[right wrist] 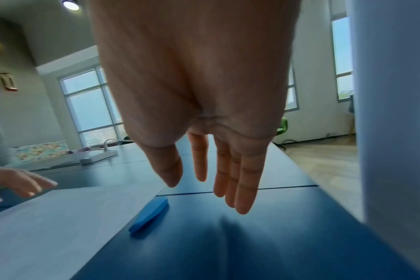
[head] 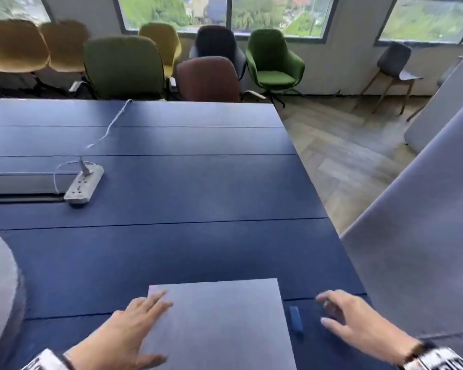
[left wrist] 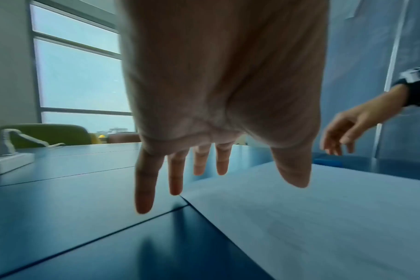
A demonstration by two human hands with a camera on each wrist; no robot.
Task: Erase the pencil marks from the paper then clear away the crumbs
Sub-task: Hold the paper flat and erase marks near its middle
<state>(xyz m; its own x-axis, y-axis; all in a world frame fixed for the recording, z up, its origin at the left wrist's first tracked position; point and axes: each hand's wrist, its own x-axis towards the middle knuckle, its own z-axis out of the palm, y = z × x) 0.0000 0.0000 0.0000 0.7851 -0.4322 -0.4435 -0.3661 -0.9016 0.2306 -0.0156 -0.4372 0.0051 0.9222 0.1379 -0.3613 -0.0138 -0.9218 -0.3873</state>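
A white sheet of paper (head: 219,324) lies at the near edge of the blue table (head: 171,209); no pencil marks or crumbs show in this blur. A blue eraser (head: 296,319) lies on the table just right of the paper (right wrist: 60,217), and shows as a blue eraser (right wrist: 149,216) in the right wrist view. My left hand (head: 134,327) hovers with straight, spread fingers over the paper's left edge (left wrist: 300,217), apart from it. My right hand (head: 356,319) hangs with relaxed fingers above the table, right of the eraser, holding nothing.
A white power strip (head: 84,187) with a cable (head: 110,126) and a grey lid (head: 22,182) sit at the far left. Several chairs (head: 206,78) line the far edge. A grey panel (head: 417,249) stands close at the right.
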